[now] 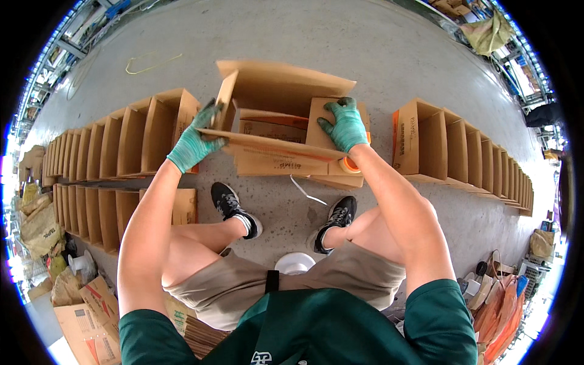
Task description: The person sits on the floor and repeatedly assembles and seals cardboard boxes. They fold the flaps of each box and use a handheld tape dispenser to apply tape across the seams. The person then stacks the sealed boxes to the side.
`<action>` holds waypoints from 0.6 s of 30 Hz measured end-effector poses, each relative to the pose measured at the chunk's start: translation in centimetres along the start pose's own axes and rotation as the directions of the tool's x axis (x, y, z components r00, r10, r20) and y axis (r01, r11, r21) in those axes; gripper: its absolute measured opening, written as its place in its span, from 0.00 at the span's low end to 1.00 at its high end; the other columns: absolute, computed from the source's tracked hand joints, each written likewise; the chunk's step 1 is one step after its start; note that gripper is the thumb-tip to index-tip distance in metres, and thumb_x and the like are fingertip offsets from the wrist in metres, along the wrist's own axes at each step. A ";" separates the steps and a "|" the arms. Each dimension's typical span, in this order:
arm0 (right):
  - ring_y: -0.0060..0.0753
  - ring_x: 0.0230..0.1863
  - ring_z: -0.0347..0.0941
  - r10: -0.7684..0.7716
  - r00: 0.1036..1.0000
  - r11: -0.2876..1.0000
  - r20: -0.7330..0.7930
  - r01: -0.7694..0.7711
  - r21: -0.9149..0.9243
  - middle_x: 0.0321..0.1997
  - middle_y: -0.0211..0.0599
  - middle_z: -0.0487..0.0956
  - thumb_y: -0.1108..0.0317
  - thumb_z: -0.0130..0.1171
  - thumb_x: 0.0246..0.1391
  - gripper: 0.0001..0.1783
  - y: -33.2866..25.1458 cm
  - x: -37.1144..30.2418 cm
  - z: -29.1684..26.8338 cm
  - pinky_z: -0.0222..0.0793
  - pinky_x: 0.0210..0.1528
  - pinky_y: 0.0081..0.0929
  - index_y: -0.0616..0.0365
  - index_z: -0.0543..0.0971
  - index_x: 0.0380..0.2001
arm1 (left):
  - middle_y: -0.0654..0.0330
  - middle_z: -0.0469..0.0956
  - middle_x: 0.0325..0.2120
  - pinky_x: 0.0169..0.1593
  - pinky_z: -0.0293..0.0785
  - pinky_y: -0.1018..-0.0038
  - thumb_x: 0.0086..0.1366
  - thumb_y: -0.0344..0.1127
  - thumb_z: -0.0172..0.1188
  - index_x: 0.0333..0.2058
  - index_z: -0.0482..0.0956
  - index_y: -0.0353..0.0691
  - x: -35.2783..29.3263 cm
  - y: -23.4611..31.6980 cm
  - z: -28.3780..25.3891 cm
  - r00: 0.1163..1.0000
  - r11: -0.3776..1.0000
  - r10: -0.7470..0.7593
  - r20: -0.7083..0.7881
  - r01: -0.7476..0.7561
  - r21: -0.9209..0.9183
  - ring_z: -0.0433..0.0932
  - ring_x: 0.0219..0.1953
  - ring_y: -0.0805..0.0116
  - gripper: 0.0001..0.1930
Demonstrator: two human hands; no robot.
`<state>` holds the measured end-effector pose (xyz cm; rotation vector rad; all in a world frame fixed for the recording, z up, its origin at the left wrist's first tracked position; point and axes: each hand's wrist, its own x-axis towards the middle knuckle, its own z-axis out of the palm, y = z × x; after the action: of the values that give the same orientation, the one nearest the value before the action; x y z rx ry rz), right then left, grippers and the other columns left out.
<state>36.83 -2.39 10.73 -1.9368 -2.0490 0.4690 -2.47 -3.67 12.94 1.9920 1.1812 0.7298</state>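
In front of me is a brown cardboard box (277, 159) with its top flaps raised. My left hand (198, 139), in a green glove, grips the box's left corner, its thumb and fingers apart around the cardboard edges. My right hand (344, 126), also gloved in green, lies on the folded-in right flap (317, 131) with its fingers spread. An orange-and-white round thing (348, 164), perhaps a tape roll, shows under my right wrist. Inside the box is more cardboard with an orange strip (274, 126); the rest of the inside is hidden.
Rows of open cardboard boxes stand on the left (131, 140) and right (462, 143). A white round stool (294, 263) is between my legs. A white strip (308, 190) lies near my shoes; a yellow cord (146, 63) lies farther off. Flattened cartons (88, 322) lean at lower left.
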 end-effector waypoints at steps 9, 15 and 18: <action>0.36 0.54 0.72 0.216 0.943 0.710 0.254 -0.330 0.622 0.57 0.38 0.72 0.54 0.60 0.61 0.26 2.5 2.9 -2.6 0.71 0.57 0.32 0.53 0.70 0.57 | 0.54 0.74 0.47 0.59 0.67 0.70 0.58 0.45 0.73 0.56 0.69 0.36 1.5 -2.8 3.2 0.936 0.928 -0.327 -0.132 0.292 -0.233 0.71 0.50 0.62 0.33; 0.34 0.59 0.67 0.219 0.924 0.501 0.314 -0.383 0.776 0.64 0.35 0.71 0.46 0.54 0.64 0.30 -1.5 2.7 -6.4 0.64 0.63 0.27 0.44 0.63 0.64 | 0.50 0.67 0.53 0.63 0.67 0.65 0.51 0.38 0.78 0.63 0.60 0.36 2.2 -2.3 6.1 0.845 0.927 -0.258 -0.468 0.353 0.125 0.69 0.55 0.56 0.45; 0.43 0.67 0.62 0.078 0.935 0.770 0.347 -0.277 0.574 0.71 0.40 0.62 0.52 0.57 0.63 0.28 0.3 3.2 -3.9 0.60 0.68 0.32 0.45 0.67 0.62 | 0.48 0.65 0.60 0.66 0.65 0.65 0.52 0.37 0.77 0.68 0.53 0.39 2.1 -3.4 6.0 0.861 0.970 -0.236 -0.452 0.234 -0.059 0.66 0.61 0.56 0.50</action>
<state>38.52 1.01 14.10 -1.7098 -1.5542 1.3734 1.23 -2.34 6.88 1.6735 1.6608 1.1068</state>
